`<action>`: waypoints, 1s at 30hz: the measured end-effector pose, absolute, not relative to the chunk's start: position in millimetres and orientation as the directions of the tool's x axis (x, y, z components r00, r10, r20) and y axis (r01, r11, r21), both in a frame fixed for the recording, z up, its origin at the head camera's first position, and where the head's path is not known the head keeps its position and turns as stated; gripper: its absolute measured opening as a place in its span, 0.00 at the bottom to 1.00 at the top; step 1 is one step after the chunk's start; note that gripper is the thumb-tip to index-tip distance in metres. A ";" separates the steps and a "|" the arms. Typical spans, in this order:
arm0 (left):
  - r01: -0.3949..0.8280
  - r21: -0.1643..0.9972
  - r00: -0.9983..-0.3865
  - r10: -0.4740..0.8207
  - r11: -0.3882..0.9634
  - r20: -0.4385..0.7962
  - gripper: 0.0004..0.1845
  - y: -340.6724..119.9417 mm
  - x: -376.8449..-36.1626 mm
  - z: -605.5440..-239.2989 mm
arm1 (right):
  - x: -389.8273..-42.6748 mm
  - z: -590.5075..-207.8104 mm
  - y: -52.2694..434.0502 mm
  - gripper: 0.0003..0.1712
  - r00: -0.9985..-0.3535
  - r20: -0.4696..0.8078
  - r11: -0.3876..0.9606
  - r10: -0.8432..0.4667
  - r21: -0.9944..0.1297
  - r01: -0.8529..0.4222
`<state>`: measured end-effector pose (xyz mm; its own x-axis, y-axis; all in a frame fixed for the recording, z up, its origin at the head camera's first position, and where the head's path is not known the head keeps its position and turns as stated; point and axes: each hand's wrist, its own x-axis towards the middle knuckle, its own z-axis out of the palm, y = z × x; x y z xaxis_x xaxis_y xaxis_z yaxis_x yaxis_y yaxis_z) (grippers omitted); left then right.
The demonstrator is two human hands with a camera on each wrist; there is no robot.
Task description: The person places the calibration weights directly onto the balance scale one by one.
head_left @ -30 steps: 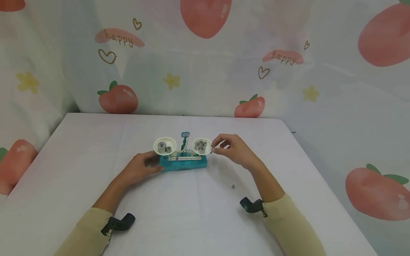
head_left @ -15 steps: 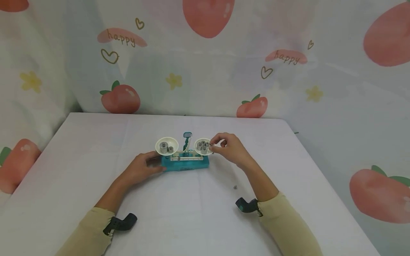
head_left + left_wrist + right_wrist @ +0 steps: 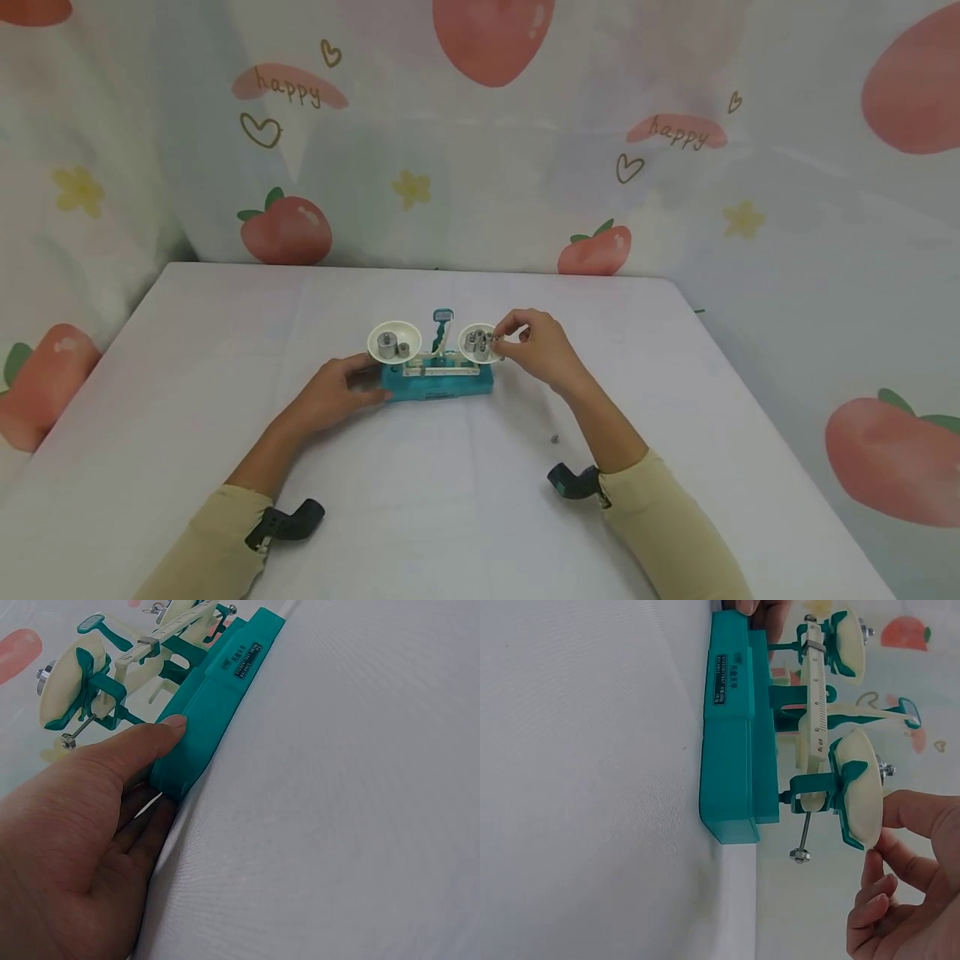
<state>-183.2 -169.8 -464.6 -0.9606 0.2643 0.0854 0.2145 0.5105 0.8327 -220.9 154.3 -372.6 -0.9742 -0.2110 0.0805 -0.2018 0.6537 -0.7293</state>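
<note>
At the right pan [image 3: 478,343] (cream), right hand [image 3: 538,348] pinches a weight [image 3: 492,338].

Left arm: extended forward from the lower left, forearm angled inward, beige sleeve to the wrist, dark camera mount strapped at the cuff.
Left hand [image 3: 333,393]: palm down, low, fingers straight and relaxed, thumb laid forward; nothing gripped.
Right arm: extended forward from the lower right, forearm angled inward, beige sleeve to the wrist, dark camera mount strapped at the cuff.
Right hand [image 3: 536,348]: raised higher than the left hand, wrist bent slightly upward, fingers curled, thumb and forefinger tips drawn together in a pinch.
Right fingers [image 3: 877,900]: bent at the knuckles, stacked one above another.
Spacing: hands well apart, neither crossing the other.
</note>
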 end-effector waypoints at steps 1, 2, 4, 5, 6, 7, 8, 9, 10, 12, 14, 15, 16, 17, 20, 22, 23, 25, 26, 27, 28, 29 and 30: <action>0.214 0.831 -0.961 0.263 0.513 0.085 0.37 -169.7 -183.3 -464.6 | -220.8 -372.2 154.3 0.05 -0.974 0.082 0.654 -0.209 -0.729 -0.202; 0.215 0.829 -0.961 0.262 0.516 0.086 0.37 -169.7 -183.4 -464.5 | -220.8 -372.1 154.4 0.05 -0.974 0.085 0.655 -0.209 -0.728 -0.204; 0.214 0.829 -0.962 0.260 0.517 0.086 0.36 -169.6 -183.3 -464.1 | -221.0 -371.8 154.6 0.05 -0.974 0.088 0.658 -0.209 -0.724 -0.207; 0.214 0.829 -0.962 0.259 0.517 0.087 0.36 -169.4 -183.3 -463.8 | -221.1 -371.8 154.7 0.05 -0.975 0.087 0.660 -0.207 -0.723 -0.204; 0.214 0.829 -0.962 0.260 0.517 0.087 0.36 -169.2 -183.2 -463.4 | -221.2 -371.9 154.9 0.05 -0.975 0.085 0.661 -0.207 -0.722 -0.203; 0.215 0.829 -0.961 0.261 0.516 0.087 0.36 -169.1 -183.0 -463.1 | -221.3 -372.2 155.1 0.05 -0.975 0.082 0.663 -0.206 -0.721 -0.201; 0.215 0.830 -0.961 0.261 0.515 0.087 0.36 -169.0 -182.8 -462.9 | -221.2 -372.3 155.1 0.05 -0.976 0.078 0.664 -0.205 -0.722 -0.197; 0.215 0.830 -0.961 0.261 0.515 0.087 0.36 -168.8 -182.5 -462.6 | -221.2 -372.5 155.2 0.05 -0.976 0.074 0.664 -0.204 -0.722 -0.193; 0.215 0.831 -0.961 0.262 0.514 0.087 0.36 -168.7 -182.3 -462.5 | -221.2 -372.9 155.3 0.05 -0.977 0.070 0.664 -0.203 -0.723 -0.189; 0.219 0.831 -0.960 0.265 0.511 0.090 0.36 -168.8 -181.9 -462.7 | -221.2 -373.4 155.3 0.06 -0.977 0.066 0.661 -0.203 -0.727 -0.186; 0.222 0.830 -0.959 0.266 0.512 0.093 0.36 -169.2 -181.5 -463.3 | -221.0 -373.9 154.8 0.06 -0.977 0.065 0.658 -0.203 -0.730 -0.185; 0.224 0.830 -0.959 0.267 0.511 0.095 0.36 -169.3 -181.3 -463.6 | -221.2 -374.3 154.7 0.06 -0.977 0.065 0.656 -0.203 -0.732 -0.185; 0.225 0.831 -0.959 0.268 0.509 0.095 0.36 -169.5 -181.3 -464.0 | -221.2 -374.7 154.4 0.06 -0.977 0.066 0.654 -0.201 -0.734 -0.184; 0.227 0.831 -0.958 0.270 0.508 0.097 0.36 -169.7 -181.3 -464.4 | -221.1 -374.9 154.1 0.06 -0.978 0.066 0.653 -0.199 -0.735 -0.183; 0.225 0.835 -0.958 0.272 0.503 0.095 0.36 -169.5 -181.5 -465.1 | -220.8 -375.5 153.4 0.06 -0.979 0.067 0.651 -0.190 -0.738 -0.177; 0.224 0.835 -0.958 0.272 0.503 0.093 0.36 -169.3 -181.6 -465.1 | -220.5 -375.8 153.5 0.06 -0.980 0.069 0.655 -0.184 -0.735 -0.175; 0.224 0.834 -0.958 0.272 0.505 0.093 0.37 -169.3 -181.7 -464.9 | -220.4 -375.8 153.5 0.06 -0.981 0.072 0.657 -0.182 -0.733 -0.176; 0.222 0.832 -0.959 0.269 0.508 0.091 0.37 -169.2 -181.7 -464.2 | -220.1 -375.3 153.5 0.06 -0.981 0.078 0.659 -0.180 -0.730 -0.179; 0.218 0.831 -0.960 0.266 0.511 0.088 0.37 -169.3 -181.6 -463.7 | -219.9 -374.8 153.5 0.06 -0.981 0.080 0.661 -0.179 -0.728 -0.180; 0.217 0.831 -0.960 0.264 0.513 0.088 0.37 -169.3 -181.5 -463.0 | -220.0 -374.5 153.3 0.06 -0.981 0.081 0.664 -0.178 -0.726 -0.181; 0.215 0.831 -0.961 0.262 0.513 0.087 0.37 -169.5 -181.5 -462.5 | -219.8 -374.0 153.2 0.06 -0.980 0.082 0.665 -0.179 -0.724 -0.182; 0.213 0.830 -0.962 0.261 0.515 0.085 0.37 -169.6 -181.5 -462.0 | -219.6 -373.5 152.9 0.06 -0.980 0.082 0.665 -0.179 -0.724 -0.182; 0.210 0.831 -0.962 0.259 0.514 0.083 0.37 -169.7 -181.5 -461.8 | -219.5 -373.0 152.7 0.06 -0.980 0.083 0.664 -0.181 -0.724 -0.184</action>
<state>-181.5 -169.7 -461.8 -0.9622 0.2594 0.0827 0.2101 0.5143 0.8314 -219.5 152.7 -373.0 -0.9800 -0.1811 0.0825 -0.1838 0.6645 -0.7244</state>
